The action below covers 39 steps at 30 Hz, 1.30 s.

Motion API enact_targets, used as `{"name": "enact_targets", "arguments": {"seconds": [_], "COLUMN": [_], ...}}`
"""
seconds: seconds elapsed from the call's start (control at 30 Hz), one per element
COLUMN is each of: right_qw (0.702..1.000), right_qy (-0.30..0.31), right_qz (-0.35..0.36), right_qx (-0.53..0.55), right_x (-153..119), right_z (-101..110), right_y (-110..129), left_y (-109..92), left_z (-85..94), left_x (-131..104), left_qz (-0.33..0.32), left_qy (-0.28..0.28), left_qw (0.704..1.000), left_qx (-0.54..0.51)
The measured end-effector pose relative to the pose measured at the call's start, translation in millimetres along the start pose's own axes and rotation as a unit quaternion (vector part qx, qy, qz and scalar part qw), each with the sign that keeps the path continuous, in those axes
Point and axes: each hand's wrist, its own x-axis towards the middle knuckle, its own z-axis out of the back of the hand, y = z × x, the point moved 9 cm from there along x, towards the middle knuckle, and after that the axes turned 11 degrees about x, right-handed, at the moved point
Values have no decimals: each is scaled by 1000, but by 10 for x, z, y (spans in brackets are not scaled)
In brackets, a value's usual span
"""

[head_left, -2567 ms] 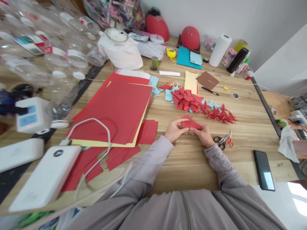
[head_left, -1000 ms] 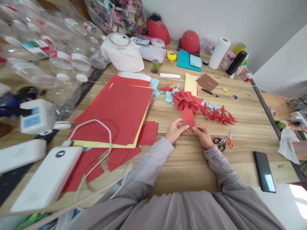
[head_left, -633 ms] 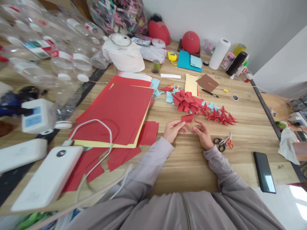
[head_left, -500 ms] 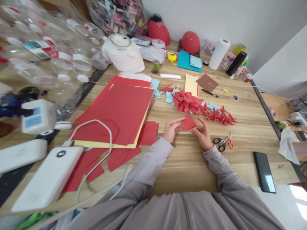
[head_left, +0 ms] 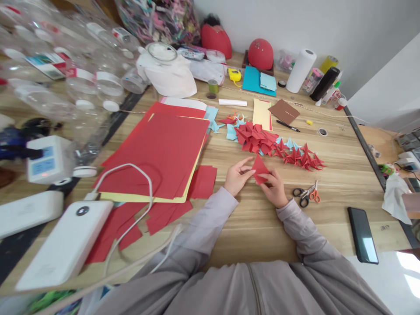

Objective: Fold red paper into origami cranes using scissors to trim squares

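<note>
Between my hands is a small piece of red paper, held a little above the table with one corner pointing away from me. My left hand pinches its left edge between thumb and fingers. From the right, my right hand grips the lower right side, its thumb lying over the paper. Just beyond lies a heap of folded red paper pieces, with red pointed paper shapes trailing off to its right. A pair of scissors with black and orange handles rests right of my right hand.
Large red sheets and small cut red squares lie on the left. A white power bank with a looping cable sits at front left. Plastic bottles crowd the far left. A phone lies at right.
The red paper has turned from a flat diamond to a narrower, triangle-like shape. My right hand has moved left and closed more over it.
</note>
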Motion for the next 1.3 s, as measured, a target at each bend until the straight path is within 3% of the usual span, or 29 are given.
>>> {"name": "enact_targets", "arguments": {"seconds": [0.1, 0.23, 0.43, 0.63, 0.9, 1.3], "right_qw": [999, 992, 941, 931, 930, 924], "right_qy": [-17, -46, -103, -123, -85, -98], "right_qz": [-38, -89, -214, -219, -247, -260], "right_qx": [25, 74, 240, 263, 261, 262], "right_x": [5, 8, -62, -44, -24, -42], "right_z": [31, 69, 53, 68, 13, 47], "right_y": [-40, -151, -454, -434, -436, -476], "left_y": [36, 64, 16, -36, 12, 50], "left_z": [32, -19, -78, -177, -137, -152], "left_x": [1, -10, -44, -72, -36, -18], "left_qz": [13, 31, 29, 17, 30, 30], "left_qy": [-23, -5, 19, 67, 53, 64], "left_qw": [1000, 999, 999, 998, 998, 998], "left_qx": [1, -1, 18, 11, -2, -4]}}
